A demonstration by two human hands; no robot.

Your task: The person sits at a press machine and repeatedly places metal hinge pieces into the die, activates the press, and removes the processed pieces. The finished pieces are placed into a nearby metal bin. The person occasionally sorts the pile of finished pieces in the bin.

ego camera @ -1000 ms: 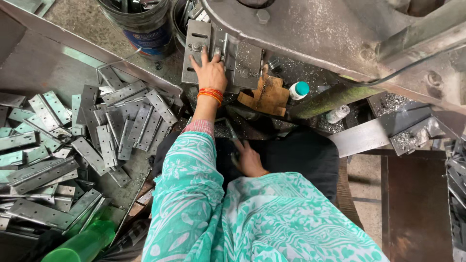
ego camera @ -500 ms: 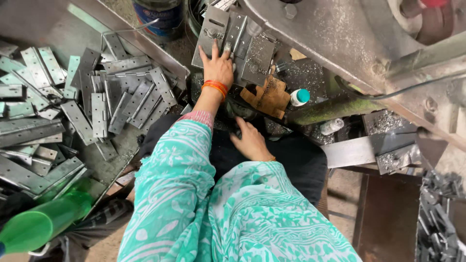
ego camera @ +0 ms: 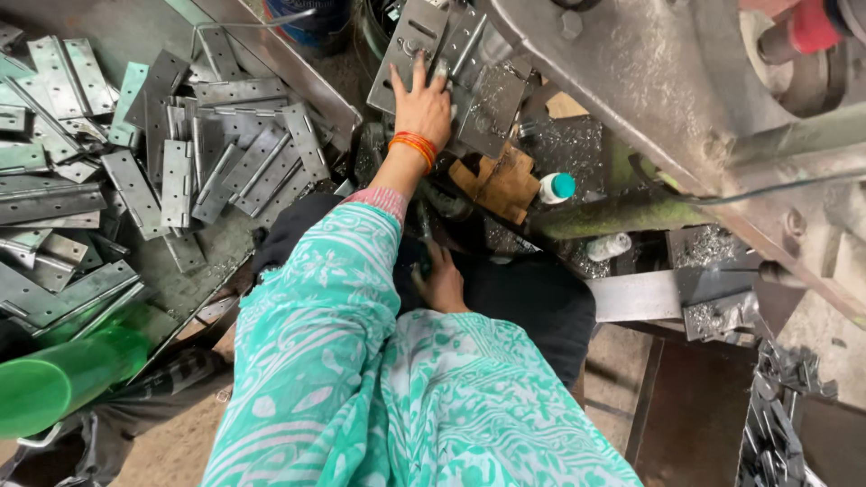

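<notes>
Left hand flat on a hinge plate at the press, right hand resting in the lap.

The left hand (ego camera: 422,104), fingers spread open, presses on the grey perforated steel hinge plate (ego camera: 417,41) at upper centre, gripping nothing. The right hand (ego camera: 444,281) lies loosely curled, apparently empty, at mid-frame. To seat the plate well, I judge fingers should stay flat and clear of the grey machine arm (ego camera: 649,99); loose grey hinge plates (ego camera: 194,167) fill the upper left.
</notes>
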